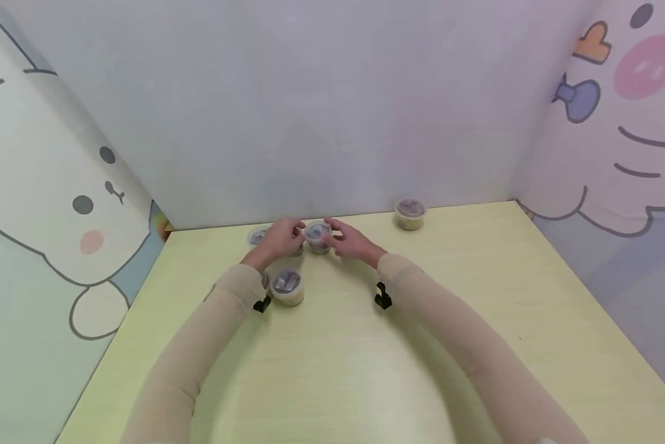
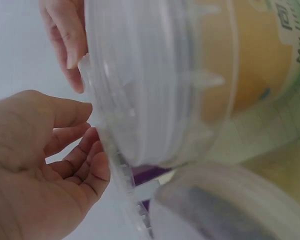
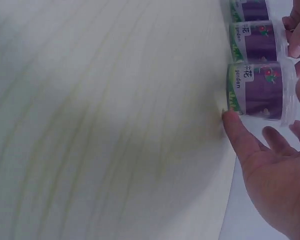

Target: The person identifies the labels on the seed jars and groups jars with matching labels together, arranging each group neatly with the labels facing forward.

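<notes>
At the table's back edge, a lidded plastic tub with a purple label stands between the two hands. My right hand holds it from the right; in the right wrist view a fingertip meets its lower side. A second purple-labelled tub is lined up beside it. Over that one is my left hand, its bent fingertips right at the lids, as the left wrist view shows. Further left, another tub is partly hidden by the left hand.
Nearer the front stands a lidded tub, with another tub mostly hidden behind the left sleeve. A separate tub stands at the back right. A white cloth wall rises behind the yellow table, and printed cloth hangs at both sides.
</notes>
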Demonstrator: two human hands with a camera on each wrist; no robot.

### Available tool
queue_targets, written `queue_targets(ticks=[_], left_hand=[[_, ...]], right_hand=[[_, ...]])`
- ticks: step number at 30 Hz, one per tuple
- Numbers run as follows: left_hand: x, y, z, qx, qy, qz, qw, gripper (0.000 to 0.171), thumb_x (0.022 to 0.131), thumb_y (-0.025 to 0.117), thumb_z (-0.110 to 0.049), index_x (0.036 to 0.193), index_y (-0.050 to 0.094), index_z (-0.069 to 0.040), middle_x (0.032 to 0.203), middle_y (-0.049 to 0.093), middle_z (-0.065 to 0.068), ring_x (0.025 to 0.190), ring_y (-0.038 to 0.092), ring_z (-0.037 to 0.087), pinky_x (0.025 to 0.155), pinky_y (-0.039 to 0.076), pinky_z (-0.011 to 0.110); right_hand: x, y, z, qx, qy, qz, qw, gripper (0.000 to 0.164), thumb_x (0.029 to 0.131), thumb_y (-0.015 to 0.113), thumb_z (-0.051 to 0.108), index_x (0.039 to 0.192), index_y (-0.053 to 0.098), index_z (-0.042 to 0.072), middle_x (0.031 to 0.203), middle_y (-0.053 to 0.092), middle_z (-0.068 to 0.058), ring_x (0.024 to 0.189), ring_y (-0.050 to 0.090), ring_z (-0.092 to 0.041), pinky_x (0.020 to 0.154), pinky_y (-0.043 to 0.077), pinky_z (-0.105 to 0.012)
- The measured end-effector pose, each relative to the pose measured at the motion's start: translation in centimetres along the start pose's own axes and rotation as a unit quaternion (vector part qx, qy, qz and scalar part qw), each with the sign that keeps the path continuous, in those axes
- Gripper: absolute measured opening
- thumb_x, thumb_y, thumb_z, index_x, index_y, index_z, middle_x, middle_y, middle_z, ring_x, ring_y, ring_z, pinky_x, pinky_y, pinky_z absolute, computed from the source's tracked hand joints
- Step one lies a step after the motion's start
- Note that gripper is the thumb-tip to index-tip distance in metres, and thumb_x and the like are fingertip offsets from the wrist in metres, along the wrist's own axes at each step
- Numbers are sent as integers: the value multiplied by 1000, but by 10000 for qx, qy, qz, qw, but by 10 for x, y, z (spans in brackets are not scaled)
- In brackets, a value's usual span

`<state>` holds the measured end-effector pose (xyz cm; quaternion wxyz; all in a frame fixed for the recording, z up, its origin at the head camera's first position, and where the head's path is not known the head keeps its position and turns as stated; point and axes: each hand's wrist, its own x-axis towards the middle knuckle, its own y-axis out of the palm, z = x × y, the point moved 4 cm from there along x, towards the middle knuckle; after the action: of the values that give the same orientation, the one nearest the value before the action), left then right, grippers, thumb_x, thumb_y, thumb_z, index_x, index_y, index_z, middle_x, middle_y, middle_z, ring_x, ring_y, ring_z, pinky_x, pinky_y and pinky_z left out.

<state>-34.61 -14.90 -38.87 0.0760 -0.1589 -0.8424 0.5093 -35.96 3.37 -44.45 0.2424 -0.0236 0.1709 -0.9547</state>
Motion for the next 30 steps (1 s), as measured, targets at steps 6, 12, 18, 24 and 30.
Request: queue_targets(ticks=[6,12,18,24,30], left_hand=[[-6,-6,-14,50,246,199,9995,40,103,58,-17,137,57,4,125,63,22,114,60,34,95,50,48],[3,-9,-52,341,785,308,9959,35,103,58,-19,132,62,0,125,62,18,116,57,32,97,48,45],[24,11,-94,782,1114,425,9898,36,105,57,-26,134,61,-5,128,62,14,117,57,26,98,47,41],[64,49,-121,3,1183,191,9928,48,109,45,-35,143,51,-1,138,57,16,126,54,27,105,43,39],[95,90,-136,-1028,722,-106,9920,58,110,42,-40,153,37,-2,152,45,16,136,46,26,111,38,36]], right_hand=[[-3,-23,15,-2097,-753,-169,9747,51,108,52,26,152,43,2,151,47,-18,134,51,-35,109,43,-44],[-13,-76,39,-3739,-766,-248,9240,39,106,53,17,138,56,-5,141,57,-21,133,50,-37,113,36,-48],[-30,-135,34,-4056,-94,-635,9118,41,106,49,18,140,54,-5,143,54,-23,137,45,-39,114,34,-51],[-46,-183,5,-3474,338,-1344,9274,48,106,45,17,146,43,-10,149,44,-30,141,36,-45,116,27,-55],[-58,-198,-22,-2428,516,-1750,9528,54,109,40,23,152,33,-8,153,36,-32,142,34,-47,116,29,-56]])
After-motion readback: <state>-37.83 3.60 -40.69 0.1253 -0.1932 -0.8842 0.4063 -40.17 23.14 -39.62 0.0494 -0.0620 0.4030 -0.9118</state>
